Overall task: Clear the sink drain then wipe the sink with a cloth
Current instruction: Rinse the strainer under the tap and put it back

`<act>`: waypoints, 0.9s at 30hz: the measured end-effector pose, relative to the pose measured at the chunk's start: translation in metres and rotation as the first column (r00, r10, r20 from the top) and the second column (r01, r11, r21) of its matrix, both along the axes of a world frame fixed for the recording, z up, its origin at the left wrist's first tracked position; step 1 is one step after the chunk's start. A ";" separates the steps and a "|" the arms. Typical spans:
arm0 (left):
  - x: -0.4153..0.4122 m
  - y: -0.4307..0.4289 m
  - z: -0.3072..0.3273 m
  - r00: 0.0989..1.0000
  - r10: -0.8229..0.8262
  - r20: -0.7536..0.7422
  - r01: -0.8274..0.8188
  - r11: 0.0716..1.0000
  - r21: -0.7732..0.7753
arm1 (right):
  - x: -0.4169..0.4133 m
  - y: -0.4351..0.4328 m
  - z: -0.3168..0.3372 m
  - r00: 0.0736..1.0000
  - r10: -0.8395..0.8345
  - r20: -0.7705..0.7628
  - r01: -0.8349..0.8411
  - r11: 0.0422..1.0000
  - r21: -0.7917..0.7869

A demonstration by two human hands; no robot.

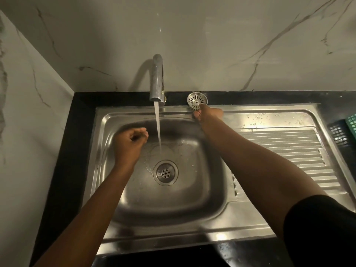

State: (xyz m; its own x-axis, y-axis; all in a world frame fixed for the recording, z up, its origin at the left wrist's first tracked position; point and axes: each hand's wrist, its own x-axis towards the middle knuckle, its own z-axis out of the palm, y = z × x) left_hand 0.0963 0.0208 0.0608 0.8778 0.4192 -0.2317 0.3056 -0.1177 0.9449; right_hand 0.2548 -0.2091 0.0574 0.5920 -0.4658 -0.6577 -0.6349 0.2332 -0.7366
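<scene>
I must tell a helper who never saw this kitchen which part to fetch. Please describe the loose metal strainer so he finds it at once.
Start at the curved chrome tap behind the steel sink basin. Just to its right, on the black counter ledge, lies the round silver strainer, at the right hand's fingertips. Unlike the fixed drain in the basin floor, it has radial slots.

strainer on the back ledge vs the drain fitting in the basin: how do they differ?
The strainer sits out of the sink on the black ledge, with the right hand at its near edge; the drain is set in the basin floor, uncovered. The strainer has radial slots around a centre knob; the drain shows a cluster of small round holes. Tap water lands near the drain, not the strainer. Both are round, shiny metal.
</scene>
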 end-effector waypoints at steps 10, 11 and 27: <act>0.006 -0.002 -0.001 0.999 0.030 -0.011 -0.030 0.997 -0.071 | -0.033 -0.002 0.000 0.966 0.232 0.112 -0.217 0.967 -0.131; 0.007 -0.003 -0.001 1.000 0.024 -0.020 -0.026 0.996 -0.085 | -0.043 -0.001 0.001 0.940 0.313 0.135 -0.282 0.937 -0.207; -0.002 -0.008 0.000 0.970 -0.128 -0.205 0.067 0.958 -0.279 | -0.107 0.050 0.031 0.506 0.863 0.003 -0.593 0.350 -0.725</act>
State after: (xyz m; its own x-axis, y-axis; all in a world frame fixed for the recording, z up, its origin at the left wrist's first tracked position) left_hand 0.0939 0.0124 0.0607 0.8264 0.2302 -0.5138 0.5075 0.0908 0.8569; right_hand 0.1482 -0.1587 0.0888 0.9877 0.1073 -0.1134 0.0020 -0.7351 -0.6780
